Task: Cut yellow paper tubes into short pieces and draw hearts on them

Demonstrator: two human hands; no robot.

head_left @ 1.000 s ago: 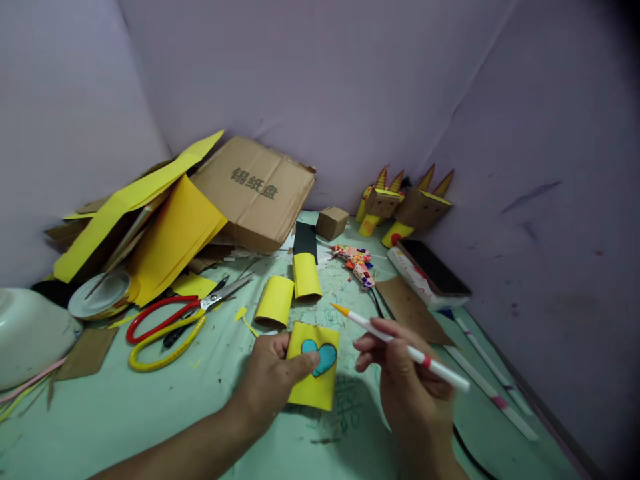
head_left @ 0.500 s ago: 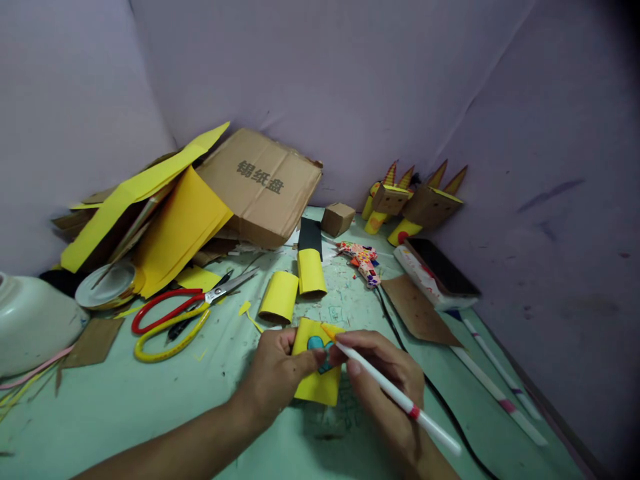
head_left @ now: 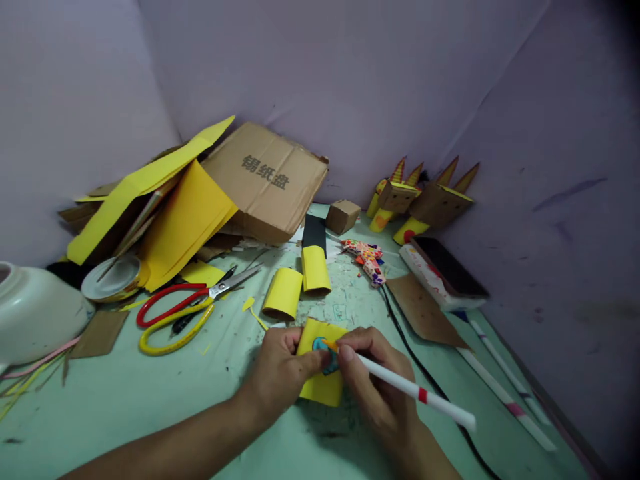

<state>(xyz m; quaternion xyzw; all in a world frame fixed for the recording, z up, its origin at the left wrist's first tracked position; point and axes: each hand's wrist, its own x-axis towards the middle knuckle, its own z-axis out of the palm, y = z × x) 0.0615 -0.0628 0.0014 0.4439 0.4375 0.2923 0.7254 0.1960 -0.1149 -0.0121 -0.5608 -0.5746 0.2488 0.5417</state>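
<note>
Between my hands is a yellow paper tube with a blue shape drawn on its face. My left hand grips its left side, the thumb pressed onto the front beside the blue drawing. In my right hand is a white marker with a red band, pinched close to its orange tip. That tip meets the tube at the blue patch; fingers cover part of the drawing. Just beyond stand two more yellow tubes, one plain and one next to a black piece.
Red-and-yellow scissors lie left, below stacked yellow paper and a cardboard box. A patterned glue gun trails a black cord. Horned cardboard figures stand at the back right; more markers lie at right.
The marker tip has moved down from the tube's upper edge to the blue drawing, and the marker lies at a flatter slant. The view has shifted slightly.
</note>
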